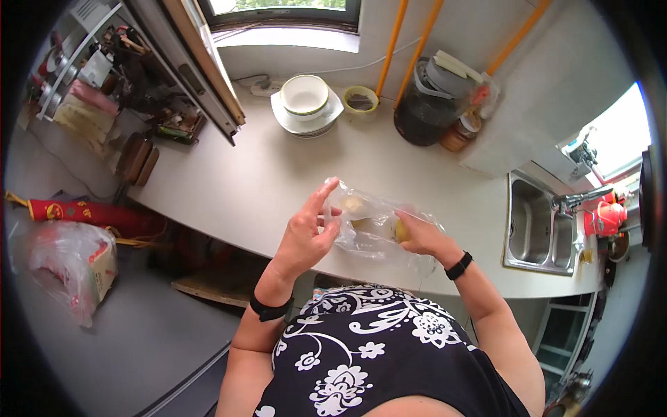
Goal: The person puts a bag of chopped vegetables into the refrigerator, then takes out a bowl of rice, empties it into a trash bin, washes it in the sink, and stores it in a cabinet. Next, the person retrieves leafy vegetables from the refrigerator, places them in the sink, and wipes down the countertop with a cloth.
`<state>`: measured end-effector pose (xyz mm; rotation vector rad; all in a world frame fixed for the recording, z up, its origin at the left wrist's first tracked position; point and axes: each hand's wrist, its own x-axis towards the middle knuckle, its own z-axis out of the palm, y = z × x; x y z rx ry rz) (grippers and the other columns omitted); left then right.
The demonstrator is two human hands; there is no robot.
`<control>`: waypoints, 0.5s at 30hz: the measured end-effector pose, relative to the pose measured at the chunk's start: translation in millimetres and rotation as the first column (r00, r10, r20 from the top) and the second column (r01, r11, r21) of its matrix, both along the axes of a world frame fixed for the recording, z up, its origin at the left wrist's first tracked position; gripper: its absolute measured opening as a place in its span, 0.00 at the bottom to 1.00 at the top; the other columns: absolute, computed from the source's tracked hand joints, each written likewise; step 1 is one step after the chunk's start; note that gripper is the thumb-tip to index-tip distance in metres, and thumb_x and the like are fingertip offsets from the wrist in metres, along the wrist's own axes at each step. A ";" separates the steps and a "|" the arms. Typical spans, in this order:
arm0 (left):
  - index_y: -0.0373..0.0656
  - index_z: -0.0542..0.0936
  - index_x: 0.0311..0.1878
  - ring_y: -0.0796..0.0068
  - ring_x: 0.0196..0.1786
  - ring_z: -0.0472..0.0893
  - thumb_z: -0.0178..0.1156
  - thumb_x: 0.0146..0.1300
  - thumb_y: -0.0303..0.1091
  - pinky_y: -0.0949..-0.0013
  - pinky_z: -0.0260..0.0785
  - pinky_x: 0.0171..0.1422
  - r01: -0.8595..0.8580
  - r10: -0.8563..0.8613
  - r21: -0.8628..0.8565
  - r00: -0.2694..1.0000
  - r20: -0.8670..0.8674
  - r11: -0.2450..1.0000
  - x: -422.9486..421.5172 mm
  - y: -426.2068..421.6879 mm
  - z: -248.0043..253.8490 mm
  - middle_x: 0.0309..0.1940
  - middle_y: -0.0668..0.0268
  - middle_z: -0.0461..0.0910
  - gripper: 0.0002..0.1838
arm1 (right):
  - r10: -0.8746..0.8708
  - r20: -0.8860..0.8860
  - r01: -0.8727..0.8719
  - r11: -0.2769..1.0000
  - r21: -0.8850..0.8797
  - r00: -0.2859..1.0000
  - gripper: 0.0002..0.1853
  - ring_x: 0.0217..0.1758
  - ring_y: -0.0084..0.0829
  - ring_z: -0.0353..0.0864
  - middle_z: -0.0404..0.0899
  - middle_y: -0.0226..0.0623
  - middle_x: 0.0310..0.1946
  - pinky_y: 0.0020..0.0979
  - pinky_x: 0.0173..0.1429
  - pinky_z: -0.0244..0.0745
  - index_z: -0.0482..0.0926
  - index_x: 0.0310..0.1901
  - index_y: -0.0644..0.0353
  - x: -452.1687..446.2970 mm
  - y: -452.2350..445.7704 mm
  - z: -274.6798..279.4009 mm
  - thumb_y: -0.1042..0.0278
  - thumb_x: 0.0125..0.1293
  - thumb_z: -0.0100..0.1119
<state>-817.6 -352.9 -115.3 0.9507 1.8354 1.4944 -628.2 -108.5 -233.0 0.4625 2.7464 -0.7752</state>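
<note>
A clear plastic bag (375, 243) lies on the counter in front of me, with several pale yellow, roundish pieces in it that look like potatoes. My left hand (309, 226) grips the bag's left edge, its index finger stretched up along the plastic. At the bag's right side, my right hand (427, 235) has its fingers round a yellow roundish piece (401, 231). Plastic covers part of the fingers, and I cannot tell exactly what the piece is. Another pale piece (353, 204) shows through the film near my left fingertips.
Stacked white bowls and plates (304, 97) stand at the back beside a yellow-rimmed container (360, 100). A dark bucket (422, 111) and a jar (461, 132) are by the wall. On the right is a steel sink (513, 257); an open window frame (191, 76) juts in at left.
</note>
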 end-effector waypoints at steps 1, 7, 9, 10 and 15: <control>0.45 0.62 0.74 0.70 0.52 0.81 0.55 0.62 0.19 0.71 0.76 0.48 -0.042 0.042 0.005 0.999 -0.014 0.999 -3.1 -3.1 1.5 0.69 0.60 0.68 0.35 | 0.069 -0.035 -0.071 0.996 -0.051 0.997 0.37 0.63 0.51 0.73 0.70 0.52 0.64 0.42 0.72 0.63 0.65 0.67 0.62 -4.5 -6.5 15.0 0.65 0.54 0.66; 0.46 0.63 0.73 0.65 0.56 0.79 0.58 0.60 0.20 0.66 0.75 0.56 -0.168 0.198 0.195 0.969 -0.147 0.966 -8.8 -15.0 7.6 0.67 0.60 0.71 0.36 | -0.018 -0.323 -0.099 0.934 -0.344 0.946 0.27 0.56 0.45 0.78 0.74 0.49 0.58 0.36 0.59 0.74 0.68 0.64 0.60 -41.8 -43.8 83.8 0.72 0.61 0.61; 0.47 0.63 0.73 0.67 0.54 0.80 0.60 0.60 0.21 0.65 0.74 0.56 -0.164 0.198 0.209 0.968 -0.155 0.964 -8.4 -16.6 1.2 0.66 0.60 0.72 0.36 | -0.100 -0.443 -0.049 0.949 -0.312 0.891 0.25 0.52 0.43 0.80 0.76 0.47 0.54 0.34 0.53 0.77 0.70 0.62 0.58 -47.0 -48.6 88.4 0.75 0.62 0.61; 0.47 0.64 0.72 0.66 0.53 0.81 0.60 0.60 0.22 0.65 0.75 0.54 -0.130 0.147 0.124 0.980 -0.135 0.984 -8.2 -17.1 -3.9 0.65 0.59 0.73 0.36 | -0.016 -0.411 -0.058 0.984 -0.166 0.912 0.20 0.46 0.43 0.81 0.78 0.44 0.48 0.36 0.48 0.77 0.73 0.56 0.57 -46.9 -50.4 88.0 0.74 0.62 0.61; 0.45 0.64 0.70 0.60 0.48 0.83 0.63 0.62 0.35 0.60 0.77 0.52 -0.237 0.143 -0.175 0.892 -0.428 0.956 -3.0 -45.5 -29.1 0.60 0.50 0.74 0.33 | -0.004 -0.414 -0.071 0.984 -0.164 0.910 0.05 0.28 0.32 0.80 0.78 0.39 0.26 0.31 0.33 0.74 0.79 0.36 0.61 -30.8 -70.1 101.7 0.73 0.60 0.65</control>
